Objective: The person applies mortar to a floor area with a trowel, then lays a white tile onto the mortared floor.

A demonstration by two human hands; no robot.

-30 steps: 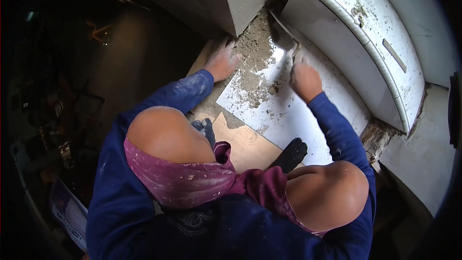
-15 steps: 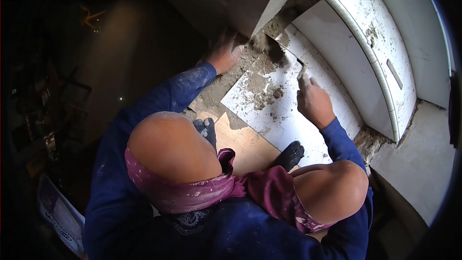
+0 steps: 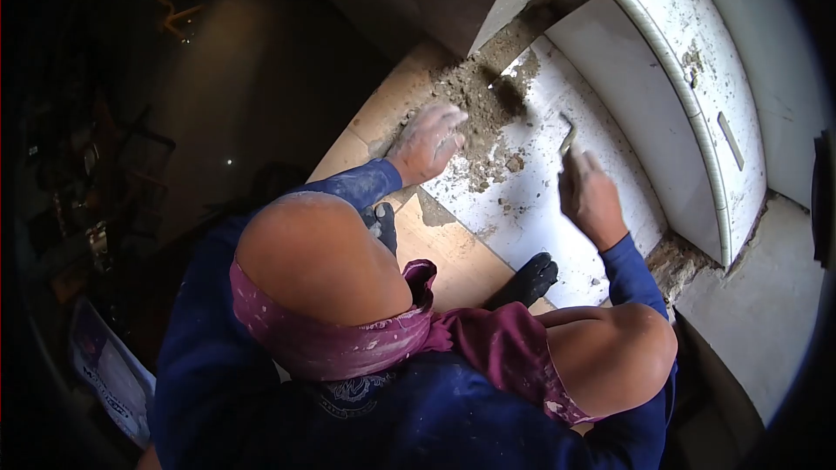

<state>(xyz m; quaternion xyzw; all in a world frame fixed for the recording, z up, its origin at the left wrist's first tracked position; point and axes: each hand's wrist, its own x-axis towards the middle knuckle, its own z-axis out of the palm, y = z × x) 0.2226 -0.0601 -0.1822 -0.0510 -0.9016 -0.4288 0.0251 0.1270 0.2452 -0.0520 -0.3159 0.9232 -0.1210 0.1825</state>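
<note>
Trowel in right hand, fingers closed round handle, over white tile (blade hard to make out). Left hand dusty, thumb parted from fingers, nothing visible in its grasp, beside heap of loose dirt. Crumbs of dirt scattered across tile. At right, white step with rounded edge, small flat strip lying on top. Person squatting, dark sock near tile's lower edge.
</note>
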